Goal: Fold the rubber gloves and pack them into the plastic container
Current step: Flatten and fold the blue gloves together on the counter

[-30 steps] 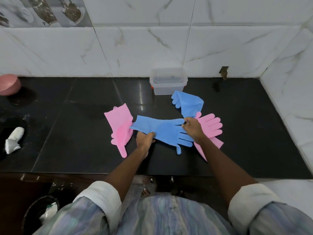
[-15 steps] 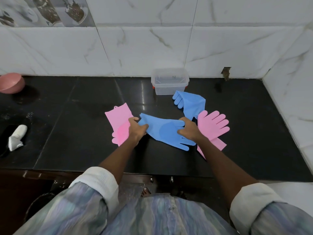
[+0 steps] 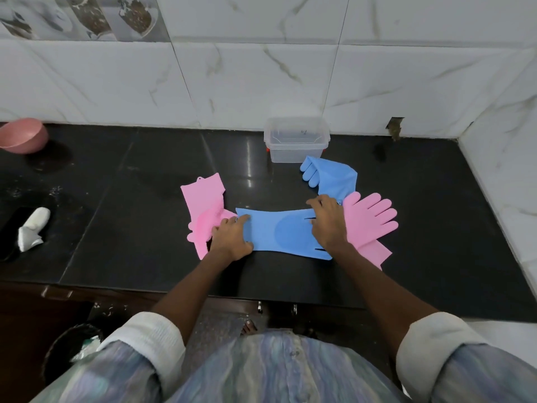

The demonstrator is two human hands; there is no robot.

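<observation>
Striped blue-purple shirt (image 3: 279, 370) w/ white rolled cuffs (image 3: 145, 335), forearms bare.

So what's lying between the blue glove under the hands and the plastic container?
In the head view, only bare black countertop separates flattened blue glove from plastic container; the second blue glove sits to the right.

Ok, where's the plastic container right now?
In the head view the plastic container stands at the back of the black counter against the tiled wall, just behind the folded blue glove, right of centre.
</observation>
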